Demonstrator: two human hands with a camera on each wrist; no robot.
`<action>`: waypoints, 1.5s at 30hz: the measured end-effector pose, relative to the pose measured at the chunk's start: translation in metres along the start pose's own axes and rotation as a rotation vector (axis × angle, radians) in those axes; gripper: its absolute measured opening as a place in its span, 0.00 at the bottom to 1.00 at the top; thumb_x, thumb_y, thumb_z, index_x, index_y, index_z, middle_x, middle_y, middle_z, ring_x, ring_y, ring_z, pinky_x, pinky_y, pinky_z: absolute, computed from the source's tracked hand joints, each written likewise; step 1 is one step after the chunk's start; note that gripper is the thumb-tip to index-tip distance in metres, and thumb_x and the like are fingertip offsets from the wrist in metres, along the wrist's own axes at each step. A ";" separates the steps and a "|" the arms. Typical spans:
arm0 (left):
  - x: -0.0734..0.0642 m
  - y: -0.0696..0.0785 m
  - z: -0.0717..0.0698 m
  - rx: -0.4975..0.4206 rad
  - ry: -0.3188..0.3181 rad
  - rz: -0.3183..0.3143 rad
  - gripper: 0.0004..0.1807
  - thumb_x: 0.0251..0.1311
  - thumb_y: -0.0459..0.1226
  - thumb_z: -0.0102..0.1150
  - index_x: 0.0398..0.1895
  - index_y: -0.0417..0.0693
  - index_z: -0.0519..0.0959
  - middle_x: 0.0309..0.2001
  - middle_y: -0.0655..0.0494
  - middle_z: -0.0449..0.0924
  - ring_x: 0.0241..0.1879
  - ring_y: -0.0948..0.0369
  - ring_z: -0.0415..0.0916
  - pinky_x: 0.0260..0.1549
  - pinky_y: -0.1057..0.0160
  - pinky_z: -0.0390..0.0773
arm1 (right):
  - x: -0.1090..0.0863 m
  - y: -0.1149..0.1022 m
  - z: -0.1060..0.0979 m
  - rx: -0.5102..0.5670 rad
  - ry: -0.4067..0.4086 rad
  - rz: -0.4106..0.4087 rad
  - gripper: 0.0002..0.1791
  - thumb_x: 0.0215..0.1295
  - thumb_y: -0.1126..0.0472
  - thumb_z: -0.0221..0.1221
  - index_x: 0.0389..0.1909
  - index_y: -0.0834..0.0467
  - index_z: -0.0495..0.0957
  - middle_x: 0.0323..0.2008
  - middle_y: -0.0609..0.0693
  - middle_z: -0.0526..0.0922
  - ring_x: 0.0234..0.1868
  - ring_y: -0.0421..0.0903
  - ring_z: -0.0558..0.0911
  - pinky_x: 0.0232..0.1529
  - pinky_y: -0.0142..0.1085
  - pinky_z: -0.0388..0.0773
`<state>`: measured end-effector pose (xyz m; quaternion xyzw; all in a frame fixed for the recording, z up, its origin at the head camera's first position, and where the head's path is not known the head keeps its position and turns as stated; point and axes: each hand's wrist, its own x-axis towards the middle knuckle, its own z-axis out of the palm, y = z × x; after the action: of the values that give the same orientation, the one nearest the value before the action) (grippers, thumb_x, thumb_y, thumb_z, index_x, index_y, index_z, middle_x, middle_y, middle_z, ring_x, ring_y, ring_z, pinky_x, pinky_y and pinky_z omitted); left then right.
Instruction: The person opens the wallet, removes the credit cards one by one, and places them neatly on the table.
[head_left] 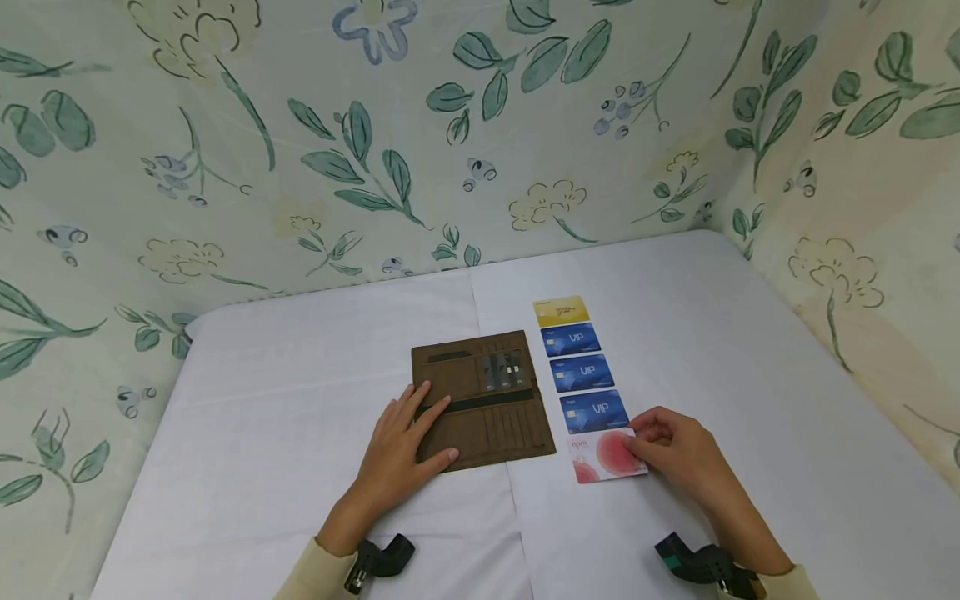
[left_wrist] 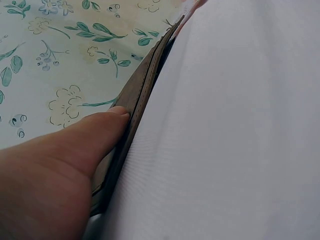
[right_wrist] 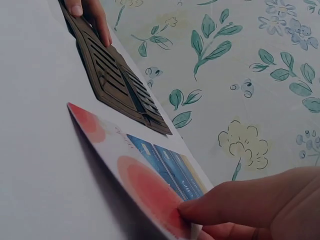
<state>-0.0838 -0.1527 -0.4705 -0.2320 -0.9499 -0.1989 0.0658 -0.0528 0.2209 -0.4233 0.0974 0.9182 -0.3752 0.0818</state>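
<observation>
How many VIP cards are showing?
3, beside the wallet: one VIP card below the yellow card, another midway, third above the pink card. The wallet may hide more.

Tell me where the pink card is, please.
In the head view, the pink card is pinched by the right hand, right of the brown wallet, just below the lowest blue VIP card.

A soft shadow point(right_wrist: 112, 194) lies under the pink card point(right_wrist: 137, 175)

The bifold wallet point(head_left: 480, 433) lies on the table point(head_left: 262, 417), the left hand point(head_left: 397, 446) on its left part. Right of it, three VIP cards point(head_left: 582, 373) lie between a rear card point(head_left: 562, 311) and a front card point(head_left: 588, 450), whose right edge the right hand point(head_left: 682, 446) pinches.
</observation>
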 end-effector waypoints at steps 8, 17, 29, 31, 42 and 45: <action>0.000 0.000 0.000 -0.003 0.026 0.011 0.38 0.52 0.64 0.48 0.66 0.63 0.59 0.69 0.51 0.48 0.68 0.48 0.43 0.61 0.45 0.47 | 0.000 -0.001 0.002 -0.037 0.023 -0.011 0.17 0.50 0.55 0.65 0.37 0.61 0.76 0.25 0.50 0.77 0.27 0.45 0.74 0.27 0.31 0.75; 0.000 -0.001 -0.001 0.001 0.032 0.010 0.38 0.53 0.64 0.48 0.66 0.62 0.60 0.69 0.51 0.48 0.68 0.48 0.43 0.61 0.45 0.46 | 0.002 0.000 0.002 -0.063 0.048 -0.014 0.17 0.52 0.55 0.64 0.38 0.61 0.76 0.25 0.49 0.77 0.27 0.44 0.75 0.32 0.34 0.75; -0.001 -0.003 0.000 -0.009 0.025 0.009 0.38 0.53 0.63 0.49 0.67 0.63 0.59 0.69 0.52 0.47 0.68 0.48 0.42 0.61 0.44 0.45 | 0.003 -0.001 0.005 -0.081 0.080 -0.037 0.15 0.52 0.55 0.64 0.36 0.60 0.77 0.26 0.50 0.77 0.28 0.45 0.73 0.29 0.32 0.73; -0.001 -0.003 0.000 -0.007 0.024 0.008 0.38 0.53 0.63 0.48 0.66 0.63 0.59 0.69 0.52 0.47 0.68 0.48 0.42 0.61 0.44 0.45 | 0.003 0.000 0.005 -0.081 0.083 -0.032 0.15 0.52 0.55 0.64 0.36 0.60 0.77 0.27 0.50 0.77 0.28 0.45 0.73 0.29 0.32 0.73; 0.000 -0.002 0.002 -0.009 0.021 0.009 0.38 0.53 0.64 0.48 0.67 0.63 0.58 0.69 0.52 0.47 0.68 0.49 0.42 0.62 0.45 0.45 | 0.003 0.000 0.004 -0.070 0.089 -0.043 0.14 0.53 0.55 0.63 0.36 0.59 0.77 0.27 0.50 0.78 0.28 0.45 0.73 0.28 0.32 0.73; 0.000 -0.001 0.002 -0.010 0.015 0.009 0.38 0.53 0.64 0.48 0.67 0.64 0.58 0.69 0.53 0.47 0.68 0.49 0.41 0.62 0.45 0.45 | 0.003 -0.001 0.003 -0.042 0.077 -0.067 0.14 0.53 0.54 0.63 0.37 0.58 0.77 0.28 0.50 0.79 0.28 0.44 0.75 0.28 0.31 0.75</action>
<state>-0.0842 -0.1532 -0.4730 -0.2350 -0.9474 -0.2049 0.0730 -0.0558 0.2189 -0.4256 0.0794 0.9310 -0.3545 0.0359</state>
